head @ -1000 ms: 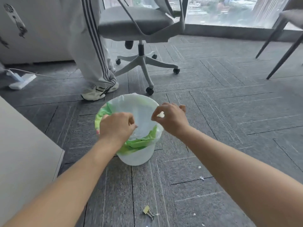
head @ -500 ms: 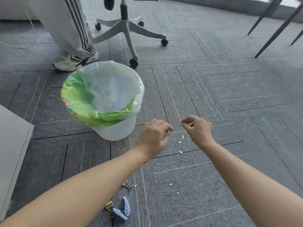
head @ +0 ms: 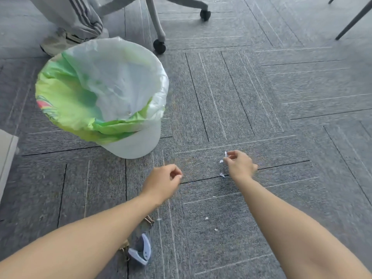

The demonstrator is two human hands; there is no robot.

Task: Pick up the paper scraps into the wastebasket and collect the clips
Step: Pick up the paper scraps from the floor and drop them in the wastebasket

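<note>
A white wastebasket (head: 132, 147) lined with a green and clear bag stands on the grey carpet at the upper left. My right hand (head: 239, 165) is low over the carpet to its right, fingertips pinched on a white paper scrap (head: 225, 154). Other scraps lie beside it (head: 221, 174), and smaller ones closer to me (head: 206, 218). My left hand (head: 164, 181) hovers left of it, fingers loosely curled, holding nothing I can see. A pale blue clip (head: 142, 251) and gold binder clips (head: 149, 220) lie on the carpet under my left forearm.
Another person's striped trouser leg and shoe (head: 58, 42) stand just behind the wastebasket. An office chair's base and caster (head: 159, 46) are next to them. A dark chair leg (head: 354, 19) crosses the top right. A pale furniture edge (head: 7, 158) is at the far left.
Both hands left the wastebasket rim and dropped to the carpet on its right. My right hand reached the scraps and pinched one. The view tilted down, revealing the clips.
</note>
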